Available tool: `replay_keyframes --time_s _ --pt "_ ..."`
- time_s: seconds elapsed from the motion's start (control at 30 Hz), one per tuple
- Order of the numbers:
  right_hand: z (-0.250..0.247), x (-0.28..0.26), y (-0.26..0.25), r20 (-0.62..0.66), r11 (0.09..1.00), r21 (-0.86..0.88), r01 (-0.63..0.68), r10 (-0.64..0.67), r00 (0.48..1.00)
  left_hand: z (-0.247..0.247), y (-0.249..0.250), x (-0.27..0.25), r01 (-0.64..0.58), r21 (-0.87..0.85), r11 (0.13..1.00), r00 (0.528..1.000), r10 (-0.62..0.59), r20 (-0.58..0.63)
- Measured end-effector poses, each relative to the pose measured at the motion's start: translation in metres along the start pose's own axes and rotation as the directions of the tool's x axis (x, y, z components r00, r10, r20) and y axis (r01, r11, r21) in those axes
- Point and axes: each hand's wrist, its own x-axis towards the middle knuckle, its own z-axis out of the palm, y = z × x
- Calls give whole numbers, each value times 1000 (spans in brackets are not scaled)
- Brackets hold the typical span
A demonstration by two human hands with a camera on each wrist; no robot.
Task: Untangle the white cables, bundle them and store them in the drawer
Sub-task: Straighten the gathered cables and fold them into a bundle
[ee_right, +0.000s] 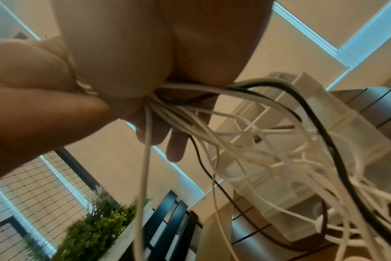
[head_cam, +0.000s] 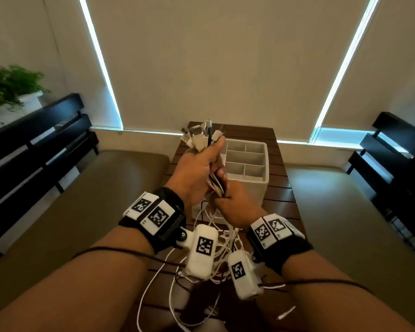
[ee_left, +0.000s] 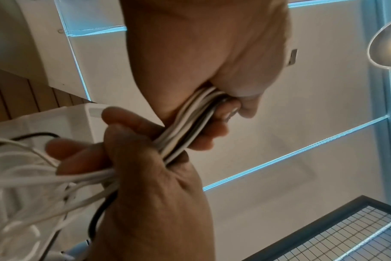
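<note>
Over the table, my left hand (head_cam: 197, 171) grips a bundle of white cables (head_cam: 217, 185) with one black cable among them. Their connector ends (head_cam: 201, 135) fan out above its thumb. My right hand (head_cam: 235, 207) grips the same bundle just below the left. In the left wrist view the cables (ee_left: 185, 127) run straight from the left hand (ee_left: 212, 53) to the right hand (ee_left: 145, 176). Below the right hand (ee_right: 145, 53) the loose cable lengths (ee_right: 234, 132) hang tangled onto the table. A white drawer organiser (head_cam: 247, 180) with several compartments stands just behind my hands.
The organiser sits on a narrow dark wooden slatted table (head_cam: 283, 195). Beige cushions (head_cam: 106, 188) lie on both sides of it. Black benches stand at the left (head_cam: 34, 144) and right (head_cam: 398, 152). A green plant (head_cam: 7, 87) is at the far left.
</note>
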Motion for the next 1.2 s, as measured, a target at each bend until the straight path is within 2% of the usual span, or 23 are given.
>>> replay_keyframes --time_s 0.07,0.17,0.27,0.37,0.47,0.53,0.6,0.67,0.73,0.8,0.83,0.87,0.93,1.0,1.07,1.13,1.2 --pt "-6 0 2 34 998 49 29 -31 999 -3 2 2 26 -27 999 1000 -26 -10" --pt "-15 -2 4 17 981 183 68 -72 997 -2 6 8 36 -96 995 998 -40 -43" --pt "-12 -1 4 27 994 53 98 -99 995 0 6 10 70 -149 986 996 -78 -47" --pt "-13 -3 6 87 998 6 55 -55 995 -2 1 9 66 -128 990 997 -69 -22" --pt "-22 -11 5 208 1000 -2 -3 3 978 -3 -4 3 4 36 999 1000 -5 29" --pt "-39 -14 0 258 994 96 -51 25 966 -2 -5 -3 -56 201 978 996 41 75" --pt "-60 -11 -9 132 936 351 0 -50 990 -2 -4 -9 -110 380 918 992 78 98" --pt "-75 -7 -26 -17 854 496 153 -167 986 0 -5 -12 -142 491 859 988 91 126" --pt "-77 -4 -43 -56 873 423 244 -243 968 6 -4 -13 -127 526 841 988 59 143" --pt "-72 -4 -57 -48 931 266 250 -246 968 13 -6 -15 -76 582 809 987 -23 161" --pt "-70 -4 -62 -48 954 160 252 -247 968 12 -10 -15 -94 620 779 986 -13 166" --pt "-67 -4 -64 -52 963 45 266 -264 963 11 -10 -18 -77 648 758 991 -15 136" --pt "-63 -4 -62 -53 936 -120 331 -339 939 10 -11 -17 -19 629 778 998 -19 53" --pt "-61 -5 -59 -63 911 -120 395 -404 913 13 -8 -20 44 585 810 998 -56 2" --pt "-62 -7 -56 -90 908 -74 413 -419 904 15 -7 -20 72 553 830 993 -113 40" --pt "-63 -9 -57 -91 908 -77 412 -418 904 17 -9 -19 -8 575 818 993 -63 104" --pt "-65 -10 -58 -88 901 -117 418 -429 899 18 -9 -18 -45 647 761 990 -52 130"
